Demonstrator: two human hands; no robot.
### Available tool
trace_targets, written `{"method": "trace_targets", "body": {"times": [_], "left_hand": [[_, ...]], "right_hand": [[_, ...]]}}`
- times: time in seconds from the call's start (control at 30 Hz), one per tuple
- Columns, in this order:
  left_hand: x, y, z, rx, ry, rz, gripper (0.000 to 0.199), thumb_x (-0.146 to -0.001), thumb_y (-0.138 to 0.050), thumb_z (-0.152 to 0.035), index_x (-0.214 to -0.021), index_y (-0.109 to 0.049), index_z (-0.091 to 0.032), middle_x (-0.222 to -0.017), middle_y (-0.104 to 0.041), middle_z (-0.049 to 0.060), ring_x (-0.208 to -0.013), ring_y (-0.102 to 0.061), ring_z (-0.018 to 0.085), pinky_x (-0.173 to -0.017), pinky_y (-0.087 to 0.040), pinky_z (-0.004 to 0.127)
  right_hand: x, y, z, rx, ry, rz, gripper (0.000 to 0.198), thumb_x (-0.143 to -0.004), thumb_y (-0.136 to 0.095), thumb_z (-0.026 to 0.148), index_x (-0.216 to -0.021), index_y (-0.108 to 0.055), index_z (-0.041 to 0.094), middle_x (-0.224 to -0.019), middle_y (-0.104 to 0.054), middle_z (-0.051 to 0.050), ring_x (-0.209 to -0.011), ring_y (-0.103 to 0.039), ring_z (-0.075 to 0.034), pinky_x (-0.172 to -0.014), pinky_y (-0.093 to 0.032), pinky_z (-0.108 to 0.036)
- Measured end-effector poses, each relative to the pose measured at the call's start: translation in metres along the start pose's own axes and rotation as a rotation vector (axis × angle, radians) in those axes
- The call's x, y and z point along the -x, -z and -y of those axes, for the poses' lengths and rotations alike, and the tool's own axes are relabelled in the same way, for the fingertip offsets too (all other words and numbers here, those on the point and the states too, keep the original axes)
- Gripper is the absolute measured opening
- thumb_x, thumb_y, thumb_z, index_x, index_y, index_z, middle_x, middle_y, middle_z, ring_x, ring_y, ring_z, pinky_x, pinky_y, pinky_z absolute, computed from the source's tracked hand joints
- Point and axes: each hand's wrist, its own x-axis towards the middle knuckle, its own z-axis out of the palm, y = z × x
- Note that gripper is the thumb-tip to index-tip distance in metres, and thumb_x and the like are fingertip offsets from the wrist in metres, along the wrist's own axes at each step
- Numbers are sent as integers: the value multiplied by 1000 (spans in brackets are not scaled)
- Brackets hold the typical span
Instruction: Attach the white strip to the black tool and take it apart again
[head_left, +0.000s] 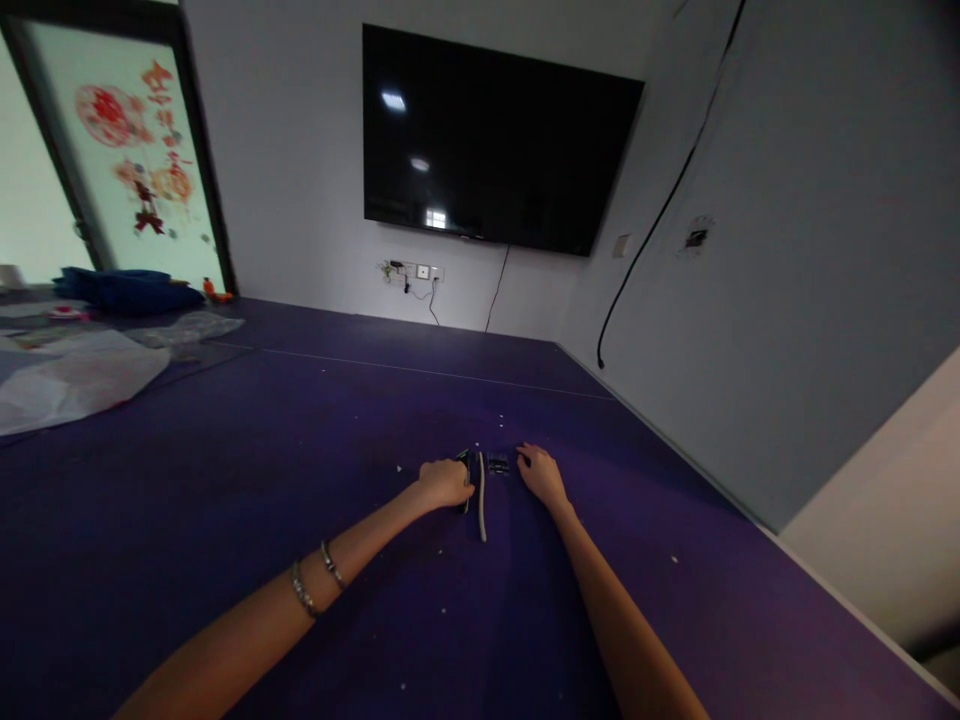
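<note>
My left hand [445,484] rests low over the purple surface, its fingers wrapped round a small dark object [463,460] with a pale edge; its kind is hidden by the hand. Just right of it lies a thin whitish strip [482,505], pointing away from me and slightly bent. Beyond the strip's right side is a small dark flat piece [498,464] with lighter marks. Near that piece, my right hand [543,477] lies on the surface with its fingers bent and apart, and no held thing shows in it.
Small white scraps dot the purple surface [337,520]. Clear plastic sheeting [90,375] and a dark blue cloth bundle [131,290] lie at the far left. A wall with a television [495,140] stands ahead; a black cable [667,195] hangs on the right.
</note>
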Motion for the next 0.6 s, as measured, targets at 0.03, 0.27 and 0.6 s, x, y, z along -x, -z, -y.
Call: {"method": "trace_targets", "body": {"times": [0.03, 0.27, 0.6], "left_hand": [[1, -2, 0, 3, -2, 5, 36, -74, -48, -46, -90, -66, -19, -95, -67, 15, -89, -63, 30, -73, -48, 40], [0, -12, -1, 58, 43, 16, 31, -75, -49, -40, -94, -65, -21, -97, -68, 11, -92, -63, 27, -76, -48, 36], [9, -5, 16, 186, 98, -31, 29, -77, -46, -39, -80, -66, -18, -87, -68, 9, -86, -64, 24, -70, -46, 30]], "right_hand": [[0, 0, 0, 2, 3, 0, 35, -83, -42, 23, -109, -64, 16, -119, -59, -11, -114, -50, -22, -96, -37, -32], [-1, -2, -2, 5, -10, 4, 35, -82, -42, 22, -109, -64, 17, -119, -59, -10, -114, -51, -21, -96, -36, -31], [-4, -6, -4, 21, -21, 46, 36, -82, -43, 23, -111, -63, 17, -121, -57, -10, -114, -50, -22, -97, -35, -31]]}}
